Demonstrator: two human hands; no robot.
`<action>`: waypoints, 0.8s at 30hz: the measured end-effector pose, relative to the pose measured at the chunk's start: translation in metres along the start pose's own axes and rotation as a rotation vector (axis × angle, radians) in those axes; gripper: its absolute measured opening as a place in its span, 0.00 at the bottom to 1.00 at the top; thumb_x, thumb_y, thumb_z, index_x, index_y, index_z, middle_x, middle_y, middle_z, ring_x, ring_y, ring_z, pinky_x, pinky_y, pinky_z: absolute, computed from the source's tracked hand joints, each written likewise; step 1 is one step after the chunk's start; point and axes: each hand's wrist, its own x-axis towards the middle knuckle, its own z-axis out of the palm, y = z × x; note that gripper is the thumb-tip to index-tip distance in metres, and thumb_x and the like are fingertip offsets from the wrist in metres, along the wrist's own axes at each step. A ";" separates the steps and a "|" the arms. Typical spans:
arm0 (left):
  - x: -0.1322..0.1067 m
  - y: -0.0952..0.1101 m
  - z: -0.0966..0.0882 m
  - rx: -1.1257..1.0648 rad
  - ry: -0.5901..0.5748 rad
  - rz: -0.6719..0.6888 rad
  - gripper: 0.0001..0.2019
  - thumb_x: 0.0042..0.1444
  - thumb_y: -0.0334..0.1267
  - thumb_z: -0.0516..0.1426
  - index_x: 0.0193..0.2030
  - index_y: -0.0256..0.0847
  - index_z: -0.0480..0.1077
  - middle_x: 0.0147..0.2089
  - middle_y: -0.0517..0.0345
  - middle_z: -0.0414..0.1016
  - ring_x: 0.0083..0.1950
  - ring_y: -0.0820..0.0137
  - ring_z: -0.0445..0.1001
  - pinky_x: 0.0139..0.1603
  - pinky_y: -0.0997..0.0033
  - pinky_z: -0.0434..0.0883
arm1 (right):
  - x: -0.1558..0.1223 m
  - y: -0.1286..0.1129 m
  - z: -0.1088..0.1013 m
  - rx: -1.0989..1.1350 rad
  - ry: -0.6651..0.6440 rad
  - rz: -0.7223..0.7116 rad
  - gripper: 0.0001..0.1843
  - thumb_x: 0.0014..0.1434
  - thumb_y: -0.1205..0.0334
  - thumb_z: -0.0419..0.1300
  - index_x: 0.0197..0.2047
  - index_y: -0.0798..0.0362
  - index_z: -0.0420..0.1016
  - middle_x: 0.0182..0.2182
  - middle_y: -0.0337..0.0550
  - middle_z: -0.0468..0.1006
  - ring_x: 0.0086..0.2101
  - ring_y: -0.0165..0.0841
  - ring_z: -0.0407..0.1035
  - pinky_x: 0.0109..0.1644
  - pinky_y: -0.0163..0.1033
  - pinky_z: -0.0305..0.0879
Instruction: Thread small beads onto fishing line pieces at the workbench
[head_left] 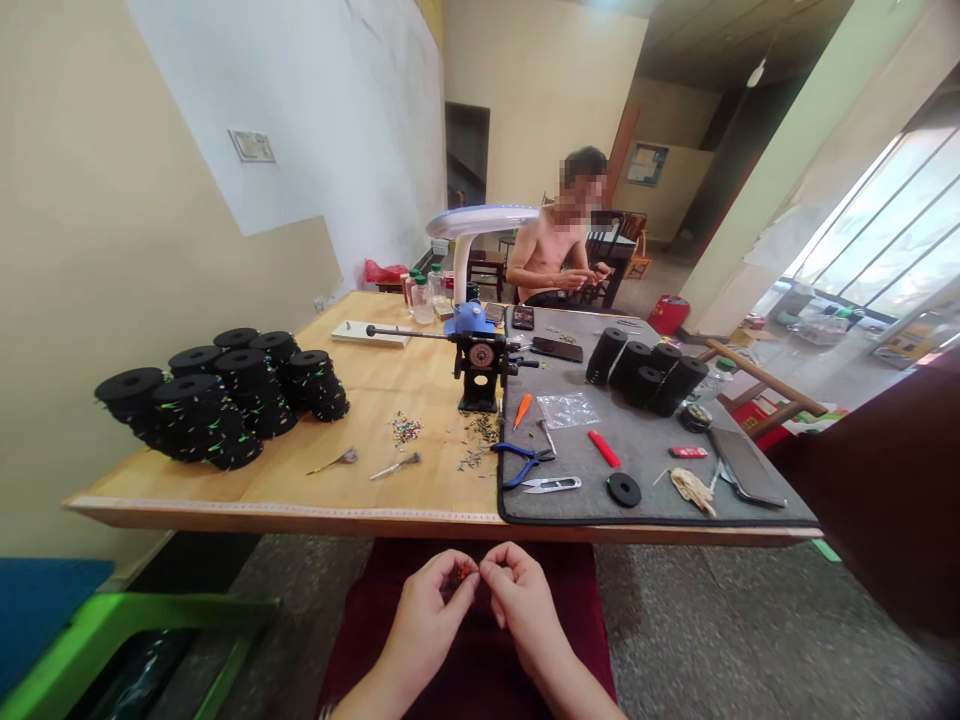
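My left hand [442, 590] is curled in front of the table edge, its fingers closed around small orange-red pieces [463, 574] that look like beads. Close against it, my right hand [517, 590] is pinched, thumb to forefinger, and whatever lies in that pinch is too small to make out. Both hands are above my dark red lap, with fingertips almost meeting. On the table beyond lie a pile of coloured beads [406, 429], small dark bits [480, 432], two thin tools with feathery ends, blue-handled pliers [521, 464] and thread snips [552, 485].
Stacks of black foam spools [232, 390] stand at left, more black rolls [649, 370] at right. A hand-cranked winder [480, 360] and lamp [480, 215] occupy the middle. A grey mat [570, 505] covers the right side. Another person [559, 245] sits behind. A green stool [97, 630] is lower left.
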 end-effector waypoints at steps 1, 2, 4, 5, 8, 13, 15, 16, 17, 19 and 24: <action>0.000 0.000 0.000 -0.003 -0.012 -0.005 0.07 0.53 0.40 0.58 0.30 0.40 0.72 0.29 0.56 0.75 0.31 0.66 0.72 0.33 0.73 0.69 | 0.000 0.000 0.000 0.025 0.011 0.007 0.15 0.49 0.52 0.63 0.27 0.53 0.64 0.09 0.23 0.56 0.11 0.19 0.43 0.16 0.29 0.35; 0.000 0.000 0.001 -0.008 -0.025 -0.011 0.07 0.53 0.40 0.58 0.30 0.40 0.72 0.29 0.56 0.75 0.31 0.66 0.72 0.32 0.73 0.69 | 0.000 0.000 -0.001 0.050 0.020 0.015 0.14 0.49 0.53 0.62 0.27 0.53 0.63 0.09 0.23 0.56 0.11 0.19 0.42 0.16 0.29 0.35; 0.000 0.001 0.001 -0.012 -0.037 -0.019 0.07 0.53 0.40 0.57 0.30 0.39 0.71 0.29 0.56 0.75 0.30 0.67 0.72 0.32 0.73 0.69 | 0.000 0.001 -0.001 0.086 0.026 0.028 0.13 0.49 0.55 0.62 0.26 0.53 0.63 0.10 0.22 0.55 0.11 0.19 0.42 0.15 0.29 0.35; 0.000 0.002 0.001 -0.004 -0.034 -0.018 0.07 0.53 0.39 0.57 0.30 0.39 0.71 0.28 0.57 0.74 0.30 0.67 0.72 0.32 0.73 0.69 | 0.000 0.001 -0.002 0.092 0.025 0.028 0.13 0.49 0.55 0.62 0.26 0.53 0.63 0.10 0.22 0.55 0.11 0.19 0.42 0.15 0.29 0.35; 0.001 0.003 0.001 0.045 0.000 0.003 0.06 0.53 0.39 0.56 0.28 0.39 0.71 0.28 0.58 0.74 0.30 0.67 0.71 0.33 0.73 0.69 | 0.000 0.003 -0.002 0.067 0.012 0.011 0.14 0.49 0.54 0.62 0.27 0.54 0.64 0.10 0.22 0.55 0.12 0.19 0.42 0.16 0.29 0.35; 0.000 -0.003 0.001 0.005 0.003 -0.024 0.08 0.52 0.40 0.57 0.27 0.39 0.71 0.26 0.59 0.73 0.29 0.68 0.71 0.30 0.75 0.68 | 0.002 0.006 -0.003 0.001 -0.024 0.000 0.18 0.49 0.49 0.63 0.28 0.53 0.63 0.09 0.22 0.55 0.11 0.19 0.43 0.16 0.29 0.35; 0.000 -0.004 0.001 -0.022 -0.014 -0.037 0.08 0.52 0.40 0.58 0.28 0.38 0.72 0.27 0.57 0.74 0.30 0.67 0.72 0.32 0.74 0.69 | 0.003 0.005 -0.004 -0.020 -0.042 0.007 0.19 0.49 0.47 0.63 0.27 0.53 0.62 0.09 0.22 0.55 0.11 0.19 0.43 0.16 0.29 0.35; 0.000 -0.004 0.000 -0.027 -0.022 -0.042 0.08 0.52 0.40 0.58 0.28 0.38 0.72 0.27 0.56 0.75 0.31 0.67 0.72 0.33 0.74 0.69 | 0.004 0.005 -0.005 -0.030 -0.054 0.008 0.19 0.49 0.46 0.63 0.28 0.53 0.62 0.09 0.22 0.55 0.11 0.19 0.43 0.16 0.29 0.36; 0.001 -0.003 -0.001 -0.029 -0.029 -0.043 0.08 0.52 0.41 0.58 0.28 0.38 0.73 0.28 0.56 0.75 0.32 0.66 0.72 0.34 0.73 0.69 | 0.004 0.004 -0.006 -0.041 -0.068 0.008 0.20 0.49 0.46 0.63 0.29 0.53 0.63 0.09 0.22 0.56 0.12 0.19 0.44 0.16 0.29 0.36; 0.002 0.000 -0.005 -0.021 -0.028 -0.040 0.08 0.52 0.40 0.58 0.29 0.38 0.73 0.29 0.55 0.76 0.32 0.66 0.73 0.35 0.73 0.69 | 0.003 0.002 -0.007 -0.070 -0.105 0.012 0.19 0.49 0.47 0.63 0.30 0.54 0.65 0.10 0.23 0.57 0.12 0.19 0.45 0.17 0.29 0.37; 0.006 0.007 -0.013 -0.016 0.027 -0.017 0.10 0.52 0.43 0.57 0.34 0.38 0.73 0.31 0.55 0.76 0.32 0.66 0.72 0.35 0.71 0.69 | 0.002 0.001 -0.008 -0.168 -0.198 0.090 0.14 0.48 0.54 0.63 0.25 0.53 0.64 0.09 0.24 0.57 0.12 0.20 0.46 0.17 0.30 0.39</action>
